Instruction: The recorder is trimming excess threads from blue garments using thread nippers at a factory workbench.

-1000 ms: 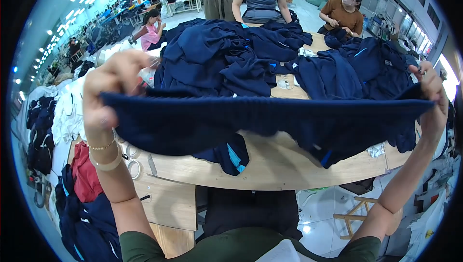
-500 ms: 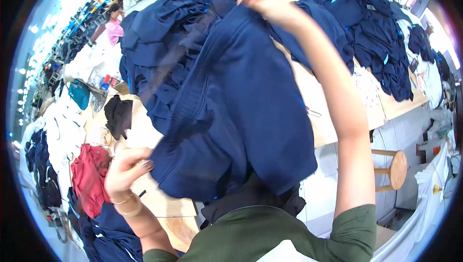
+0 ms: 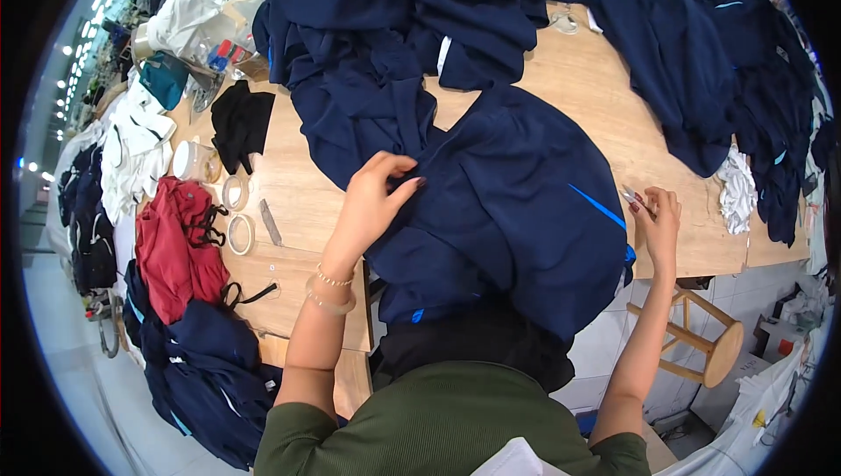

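Observation:
A navy garment [image 3: 526, 187] with a bright blue stripe lies spread across the near edge of the table and hangs down over my lap. My left hand [image 3: 378, 197] rests at its left edge, thumb and forefinger apart over the cloth. Beyond the garment's right side, my right hand [image 3: 659, 218] is closed on a small pair of thread snips [image 3: 630, 197], held low over the table. Its fingers partly cover the tool's handles.
Piles of navy garments [image 3: 350, 3] fill the far side, with more navy cloth [image 3: 683, 64] at right. On the left are a black cloth [image 3: 240, 126], tape rolls [image 3: 240, 234] and a red garment [image 3: 180, 248]. A wooden stool [image 3: 722, 353] stands at lower right.
The garment, held up and stretched between both hands before, now lies lowered. My left hand moved right and loosened from it; my right hand let go, came down right and took the snips.

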Demonstrator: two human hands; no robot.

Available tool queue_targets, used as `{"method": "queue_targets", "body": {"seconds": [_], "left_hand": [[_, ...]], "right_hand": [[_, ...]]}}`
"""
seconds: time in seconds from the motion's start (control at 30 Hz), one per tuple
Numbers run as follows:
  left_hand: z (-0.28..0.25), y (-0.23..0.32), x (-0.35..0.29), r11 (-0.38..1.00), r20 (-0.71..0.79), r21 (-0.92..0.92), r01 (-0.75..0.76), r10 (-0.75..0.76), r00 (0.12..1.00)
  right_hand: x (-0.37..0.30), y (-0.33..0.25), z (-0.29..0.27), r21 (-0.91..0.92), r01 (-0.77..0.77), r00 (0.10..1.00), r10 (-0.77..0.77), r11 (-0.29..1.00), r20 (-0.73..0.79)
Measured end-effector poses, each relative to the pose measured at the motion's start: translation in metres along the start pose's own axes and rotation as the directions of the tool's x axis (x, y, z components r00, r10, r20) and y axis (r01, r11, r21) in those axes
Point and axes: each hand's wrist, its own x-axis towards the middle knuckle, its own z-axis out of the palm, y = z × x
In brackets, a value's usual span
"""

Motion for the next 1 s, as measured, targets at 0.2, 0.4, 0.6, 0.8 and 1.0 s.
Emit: {"method": "queue_targets", "body": {"seconds": [0.2,0.4,0.6,0.8,1.0], "left_hand": [[0.008,0.0,0.016,0.997,0.103,0.079,0.024,-0.032,0.994],[0.012,-0.001,0.014,0.896,0.266,-0.327,0.301,-0.219,0.939],[0.013,0.04,0.009,0.373,0.308,-0.86,0.349,-0.166,0.937],[0.026,0.072,0.006,0.36,0.255,-0.896,0.259,-0.06,0.965],[0.03,0.084,0.003,0.333,0.174,-0.925,0.184,-0.06,0.983]], "right_hand": [[0.002,0.013,0.014,0.035,-0.076,0.997,0.076,0.997,-0.014],[0.011,0.017,0.013,0.309,-0.171,0.974,0.208,0.936,-0.088],[-0.014,-0.061,-0.006,0.717,-0.119,0.959,0.268,0.687,-0.097],[-0.036,-0.154,-0.001,0.831,0.018,0.999,0.019,0.556,-0.034],[-0.042,-0.196,-0.002,0.595,0.32,0.946,-0.212,0.738,-0.246]]}}
